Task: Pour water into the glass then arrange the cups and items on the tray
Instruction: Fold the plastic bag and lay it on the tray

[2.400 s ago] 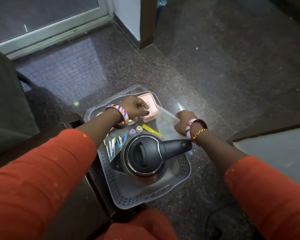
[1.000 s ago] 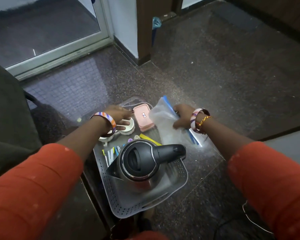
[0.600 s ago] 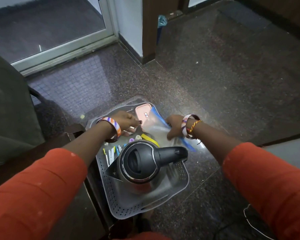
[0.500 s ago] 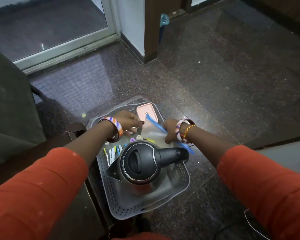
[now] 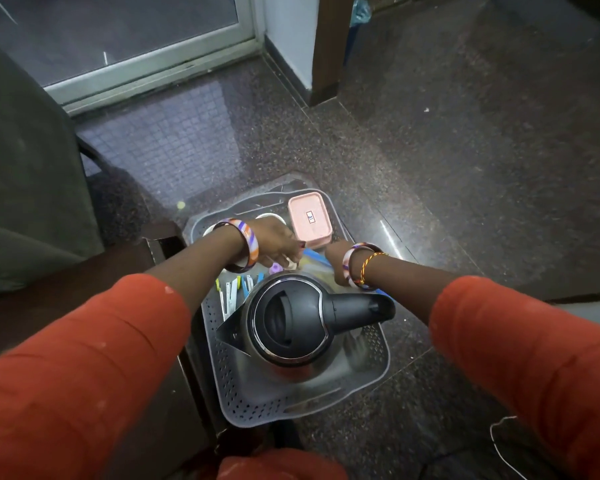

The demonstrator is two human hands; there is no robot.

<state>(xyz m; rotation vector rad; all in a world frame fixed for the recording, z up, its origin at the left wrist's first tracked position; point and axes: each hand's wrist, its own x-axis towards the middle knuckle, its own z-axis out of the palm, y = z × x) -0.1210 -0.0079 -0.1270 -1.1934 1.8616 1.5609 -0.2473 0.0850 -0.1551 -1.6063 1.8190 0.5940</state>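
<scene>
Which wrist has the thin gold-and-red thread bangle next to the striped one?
The right hand: its wrist shows a striped bangle plus the thin thread bangle. The left hand wears only one wide striped bangle.

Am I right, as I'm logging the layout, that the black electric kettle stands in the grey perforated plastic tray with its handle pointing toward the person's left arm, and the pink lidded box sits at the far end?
Not quite. In the head view the black electric kettle stands in the grey perforated plastic tray, but its handle points toward the person's right arm. The pink lidded box does sit at the far end.
</scene>
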